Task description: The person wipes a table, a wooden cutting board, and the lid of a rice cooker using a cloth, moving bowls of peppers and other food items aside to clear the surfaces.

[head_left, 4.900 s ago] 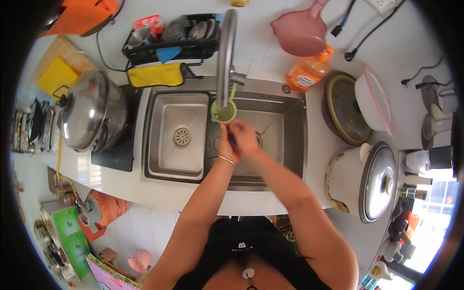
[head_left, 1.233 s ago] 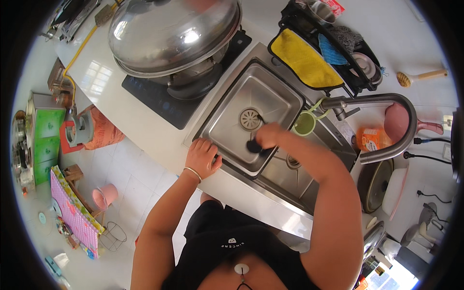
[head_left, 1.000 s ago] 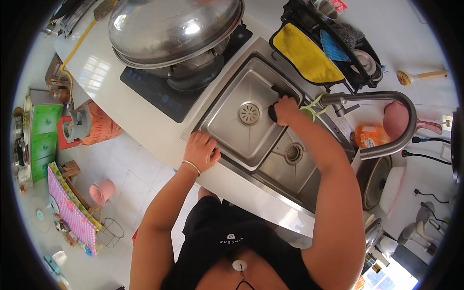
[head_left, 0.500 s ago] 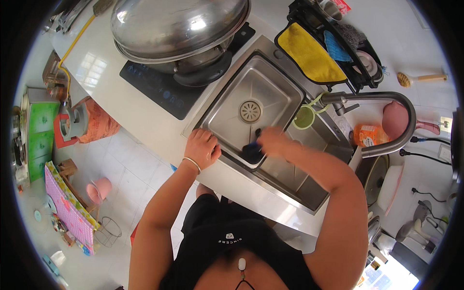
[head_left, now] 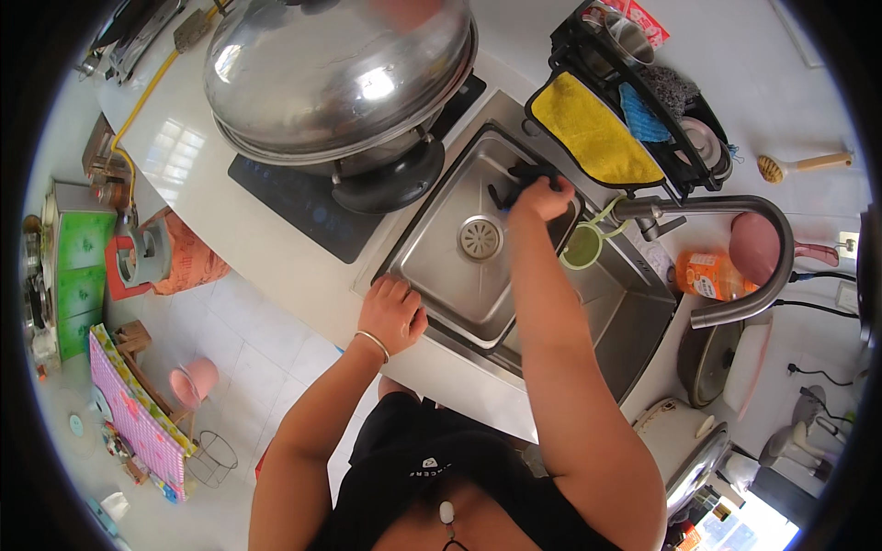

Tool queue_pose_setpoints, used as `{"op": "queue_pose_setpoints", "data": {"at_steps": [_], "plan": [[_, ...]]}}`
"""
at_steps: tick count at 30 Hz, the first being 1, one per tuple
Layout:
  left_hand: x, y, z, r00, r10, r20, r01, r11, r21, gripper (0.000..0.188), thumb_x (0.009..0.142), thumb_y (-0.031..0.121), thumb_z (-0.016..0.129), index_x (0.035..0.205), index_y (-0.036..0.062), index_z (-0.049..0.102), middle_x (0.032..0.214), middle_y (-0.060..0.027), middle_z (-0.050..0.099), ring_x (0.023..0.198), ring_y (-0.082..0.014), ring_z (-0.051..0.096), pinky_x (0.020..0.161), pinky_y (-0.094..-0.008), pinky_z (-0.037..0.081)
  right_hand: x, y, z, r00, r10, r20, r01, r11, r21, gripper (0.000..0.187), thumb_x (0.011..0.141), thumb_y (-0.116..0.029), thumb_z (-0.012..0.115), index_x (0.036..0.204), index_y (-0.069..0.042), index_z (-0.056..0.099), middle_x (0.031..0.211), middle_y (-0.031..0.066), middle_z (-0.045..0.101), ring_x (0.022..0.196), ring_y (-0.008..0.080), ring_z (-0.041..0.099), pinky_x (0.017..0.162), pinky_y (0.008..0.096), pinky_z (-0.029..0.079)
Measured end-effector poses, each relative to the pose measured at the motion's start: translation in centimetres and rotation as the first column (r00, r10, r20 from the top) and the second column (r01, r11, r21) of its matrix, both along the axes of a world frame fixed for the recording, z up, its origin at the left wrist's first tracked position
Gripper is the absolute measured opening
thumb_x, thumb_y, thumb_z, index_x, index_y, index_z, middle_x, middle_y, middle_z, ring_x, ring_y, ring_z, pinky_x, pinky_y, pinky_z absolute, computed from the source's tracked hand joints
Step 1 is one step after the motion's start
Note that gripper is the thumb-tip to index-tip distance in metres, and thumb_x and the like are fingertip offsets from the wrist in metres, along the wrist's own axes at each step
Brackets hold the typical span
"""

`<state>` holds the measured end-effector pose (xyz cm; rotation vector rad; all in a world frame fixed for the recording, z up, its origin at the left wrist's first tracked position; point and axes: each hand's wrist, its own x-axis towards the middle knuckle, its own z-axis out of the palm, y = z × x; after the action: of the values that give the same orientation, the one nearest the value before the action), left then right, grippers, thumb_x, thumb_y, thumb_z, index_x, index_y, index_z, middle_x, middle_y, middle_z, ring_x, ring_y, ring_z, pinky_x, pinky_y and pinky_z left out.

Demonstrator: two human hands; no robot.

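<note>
A stainless steel basin (head_left: 441, 253) with a round drain strainer (head_left: 480, 238) sits in the left part of the sink. My right hand (head_left: 546, 198) is at the basin's far right corner, its fingers closed on a dark cloth (head_left: 530, 172) that lies against the inner wall; part of the cloth is hidden by the hand. At the near left corner, my left hand (head_left: 394, 317) has its fingers curled over the basin's rim. Just right of the basin, a light green strainer cup (head_left: 582, 246) hangs below the faucet (head_left: 781, 248).
A large domed steel lid (head_left: 331, 83) covers a pan on the black cooktop (head_left: 299, 216) to the left. Behind the sink stands a black rack (head_left: 684, 151) with a yellow cloth (head_left: 595, 127) over its front. An orange-labelled bottle (head_left: 715, 275) stands under the faucet's arc.
My right hand has moved with the dark cloth from the basin's near right side to its far right corner. My left hand stays on the rim. The view has shifted slightly.
</note>
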<state>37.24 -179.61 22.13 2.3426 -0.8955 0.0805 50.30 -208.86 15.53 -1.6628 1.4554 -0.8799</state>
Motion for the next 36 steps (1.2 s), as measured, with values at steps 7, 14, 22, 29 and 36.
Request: {"op": "queue_pose_setpoints", "data": {"at_steps": [7,14,22,29,36], "plan": [[0.0,-0.5,-0.3,1.000,-0.001,0.008,0.001,1.000,0.004,0.014,0.066,0.011,0.066,0.069,0.0048,0.054,0.083,-0.0125,0.054,0.083,-0.0326,0.054,0.089,-0.0462,0.045,6.7,9.5,1.4,0.982,0.180,0.061,-0.183,0.982,0.038,0.029,0.076,-0.002,0.066,0.103,-0.013,0.062,0.109,0.0171,0.052,0.097,0.0376,0.057,0.086,0.0428,0.048],[0.0,-0.3,-0.1,1.000,-0.019,0.019,0.018,1.000,0.020,0.015,0.066,0.012,0.067,0.070,0.0049,0.054,0.084,-0.0130,0.054,0.083,-0.0336,0.054,0.091,-0.0478,0.046,2.0,5.3,-1.4,0.622,0.769,0.146,-0.777,0.630,-0.006,0.019,0.073,-0.003,0.062,0.091,-0.009,0.064,0.090,0.0134,0.060,0.088,0.0314,0.061,0.078,0.0369,0.050],[-0.8,-0.3,-0.7,0.998,0.029,0.057,-0.030,1.000,0.009,0.022,0.067,0.010,0.068,0.084,0.0040,0.056,0.097,-0.0144,0.054,0.092,-0.0374,0.054,0.083,-0.0455,0.046,0.2,11.1,-1.7,0.786,0.594,0.168,-0.595,0.802,-0.052,0.020,0.078,-0.013,0.068,0.095,-0.005,0.061,0.094,0.0154,0.060,0.088,0.0327,0.057,0.078,0.0382,0.046],[-0.9,0.0,-1.0,0.987,0.121,0.104,-0.110,0.988,-0.107,0.026,0.064,0.002,0.056,0.089,0.0051,0.048,0.100,-0.0159,0.050,0.093,-0.0355,0.048,0.082,-0.0460,0.037,-11.8,18.3,-0.7,0.378,0.894,0.240,-0.926,0.364,0.101,0.019,0.073,-0.013,0.069,0.089,-0.007,0.061,0.092,0.0126,0.058,0.090,0.0319,0.058,0.077,0.0385,0.047],[-0.8,0.8,-0.9,0.964,0.226,0.139,-0.209,0.970,-0.124,0.032,0.065,0.003,0.052,0.096,0.0033,0.050,0.103,-0.0183,0.052,0.096,-0.0367,0.049,0.087,-0.0473,0.036,-11.4,11.1,4.1,-0.402,0.874,0.271,-0.731,-0.485,0.481,0.019,0.066,-0.018,0.066,0.081,-0.007,0.067,0.069,0.0071,0.063,0.066,0.0190,0.060,0.063,0.0324,0.047]]}}
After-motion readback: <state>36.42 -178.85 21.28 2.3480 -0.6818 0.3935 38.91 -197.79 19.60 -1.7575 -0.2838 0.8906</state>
